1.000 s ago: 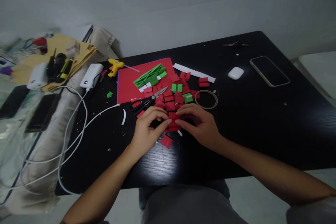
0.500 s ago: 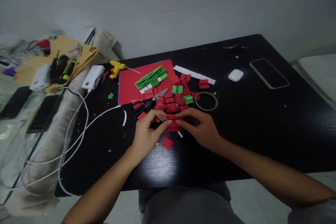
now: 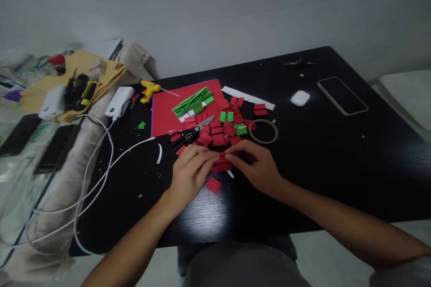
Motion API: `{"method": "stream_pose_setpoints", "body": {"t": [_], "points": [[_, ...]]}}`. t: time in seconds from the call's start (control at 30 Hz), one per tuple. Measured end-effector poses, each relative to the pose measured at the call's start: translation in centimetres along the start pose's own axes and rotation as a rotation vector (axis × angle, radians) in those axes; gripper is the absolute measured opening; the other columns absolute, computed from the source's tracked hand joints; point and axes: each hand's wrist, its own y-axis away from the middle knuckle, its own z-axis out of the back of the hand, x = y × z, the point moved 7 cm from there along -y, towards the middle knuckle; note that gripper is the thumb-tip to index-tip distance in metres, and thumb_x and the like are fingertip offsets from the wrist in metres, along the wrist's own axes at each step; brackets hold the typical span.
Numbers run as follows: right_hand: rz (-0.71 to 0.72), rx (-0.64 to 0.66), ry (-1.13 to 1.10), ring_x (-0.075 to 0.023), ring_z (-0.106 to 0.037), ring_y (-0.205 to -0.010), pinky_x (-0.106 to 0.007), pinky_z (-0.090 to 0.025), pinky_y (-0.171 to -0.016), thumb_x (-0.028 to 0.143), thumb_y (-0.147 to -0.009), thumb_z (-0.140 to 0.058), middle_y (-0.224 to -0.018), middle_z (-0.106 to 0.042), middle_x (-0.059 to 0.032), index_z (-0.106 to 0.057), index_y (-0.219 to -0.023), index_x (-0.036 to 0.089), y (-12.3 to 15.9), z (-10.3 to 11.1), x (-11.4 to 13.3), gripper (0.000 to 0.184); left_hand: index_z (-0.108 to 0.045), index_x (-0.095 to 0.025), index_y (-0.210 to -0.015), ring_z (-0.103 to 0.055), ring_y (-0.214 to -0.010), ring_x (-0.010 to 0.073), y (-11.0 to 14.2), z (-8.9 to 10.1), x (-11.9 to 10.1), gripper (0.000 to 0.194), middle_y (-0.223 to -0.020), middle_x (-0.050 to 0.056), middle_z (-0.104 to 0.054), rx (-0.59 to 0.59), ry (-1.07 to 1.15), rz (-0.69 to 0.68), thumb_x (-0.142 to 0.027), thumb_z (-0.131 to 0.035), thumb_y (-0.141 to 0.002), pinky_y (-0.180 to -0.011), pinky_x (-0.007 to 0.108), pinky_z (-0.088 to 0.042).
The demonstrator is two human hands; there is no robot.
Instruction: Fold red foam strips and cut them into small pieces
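Between my two hands is a folded red paper piece, its ends pinched from either side. My left hand grips its left end with thumb and fingers. At the right end, the thumb and forefinger of my right hand close on it; part of the piece is hidden by the fingers. Just beyond lies a pile of folded red paper pieces with a few green ones among them. Black-handled scissors rest at the pile's left side. A single red paper square lies nearer to me.
A red sheet carries a green folded paper bundle. Around stand a yellow glue gun, a tape roll, a white earbud case, a phone and a power bank. White cables loop across the table's left.
The red piece between my hands has tilted or folded, showing less of its flat face. My left fingers have come down over its left end. The view has shifted slightly.
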Motion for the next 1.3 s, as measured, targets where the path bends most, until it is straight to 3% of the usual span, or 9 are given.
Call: {"method": "stream_pose_setpoints", "body": {"t": [0.13,0.27,0.43,0.63,0.83,1.1,1.23,1.3], "points": [[-0.125,0.001,-0.155,-0.0177,-0.072,-0.079,-0.031,-0.06,-0.072,0.039,-0.09,-0.078,-0.088,-0.075,-0.0026,-0.074,-0.103,0.023,-0.1,-0.2,-0.7,0.021,-0.072,-0.023,-0.117,-0.067,-0.088,0.0169,0.4,0.2,-0.6,0.024,-0.099,0.005,-0.07,-0.004,-0.109,-0.101,-0.01,-0.064,-0.098,-0.077,0.033,-0.055],[-0.26,0.036,-0.282,-0.0166,-0.07,-0.083,-0.029,-0.059,-0.074,0.047,-0.081,-0.085,-0.09,-0.072,-0.0024,-0.07,-0.095,0.021,-0.6,-0.3,-1.6,0.034,-0.071,-0.025,-0.121,-0.068,-0.091,0.0192,0.6,0.5,-1.2,0.032,-0.102,0.006,-0.071,-0.031,-0.154,-0.209,-0.007,-0.064,-0.096,-0.078,0.035,-0.053],[-0.396,0.12,-0.418,-0.014,-0.068,-0.078,-0.028,-0.058,-0.073,0.047,-0.079,-0.086,-0.086,-0.069,0.0003,-0.067,-0.09,0.02,-0.6,-1.0,-2.4,0.035,-0.071,-0.024,-0.121,-0.069,-0.093,0.0216,0.7,0.6,-1.6,0.031,-0.1,0.006,-0.072,-0.045,-0.203,-0.267,-0.007,-0.063,-0.096,-0.08,0.037,-0.054],[-0.359,0.069,-0.469,-0.0161,-0.072,-0.09,-0.03,-0.059,-0.082,0.037,-0.071,-0.093,-0.095,-0.073,-0.0009,-0.068,-0.095,0.023,-0.5,-0.8,-2.4,0.037,-0.073,-0.019,-0.115,-0.07,-0.096,0.0216,0.5,0.4,-1.6,0.024,-0.103,0.008,-0.074,-0.035,-0.153,-0.254,-0.008,-0.068,-0.094,-0.084,0.036,-0.055],[-0.339,0.002,-0.445,-0.0159,-0.073,-0.086,-0.029,-0.059,-0.081,0.037,-0.071,-0.094,-0.09,-0.072,0.0004,-0.068,-0.095,0.024,-0.6,-0.2,-2.1,0.038,-0.074,-0.019,-0.111,-0.072,-0.101,0.0198,0.4,0.0,-0.6,0.018,-0.111,0.007,-0.074,-0.018,-0.033,-0.075,-0.012,-0.069,-0.096,-0.087,0.035,-0.056],[-0.301,0.103,-0.423,-0.0173,-0.073,-0.091,-0.035,-0.06,-0.088,0.036,-0.082,-0.084,-0.095,-0.077,-0.0014,-0.076,-0.096,0.025,-0.7,-0.8,-1.8,0.02,-0.072,-0.018,-0.111,-0.07,-0.101,0.0193,0.1,-0.5,-0.8,0.019,-0.108,0.007,-0.074,0.028,0.05,-0.088,-0.009,-0.071,-0.095,-0.089,0.037,-0.057],[-0.265,0.068,-0.391,-0.0176,-0.073,-0.089,-0.033,-0.062,-0.082,0.035,-0.079,-0.086,-0.094,-0.075,-0.002,-0.07,-0.094,0.023,-0.5,-0.7,-2.0,0.024,-0.07,-0.019,-0.112,-0.071,-0.097,0.0189,0.0,-0.8,-0.8,0.021,-0.102,0.006,-0.075,0.033,0.088,-0.043,-0.015,-0.076,-0.092,-0.087,0.036,-0.057],[-0.251,0.032,-0.372,-0.0174,-0.073,-0.087,-0.031,-0.062,-0.078,0.033,-0.078,-0.087,-0.093,-0.074,-0.0015,-0.065,-0.096,0.024,-0.4,-0.5,-2.0,0.029,-0.068,-0.019,-0.111,-0.072,-0.094,0.0179,0.0,-0.8,-0.2,0.022,-0.1,0.005,-0.076,0.015,0.135,0.052,-0.018,-0.078,-0.091,-0.086,0.034,-0.057]]}}
